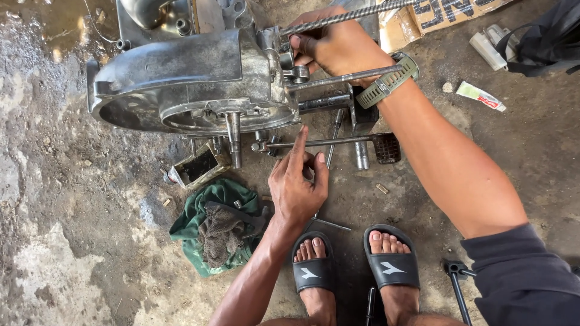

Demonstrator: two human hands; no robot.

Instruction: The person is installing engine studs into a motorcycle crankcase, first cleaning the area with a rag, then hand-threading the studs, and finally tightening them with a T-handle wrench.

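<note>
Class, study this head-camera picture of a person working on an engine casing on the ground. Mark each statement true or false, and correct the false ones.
1. The right hand rests at the engine casing, among long threaded rods. True.
2. A green cloth lies on the ground left of the person's feet. True.
3. The person wears closed boots. False: black open-toed sandals.
4. The left hand grips the green cloth. False: it is raised beside a thin metal rod, forefinger pointing up, apart from the cloth.
5. A watch with a green strap is on the right wrist. True.
6. The small tube lies between the feet. False: it lies on the ground, right of the right forearm.
</note>
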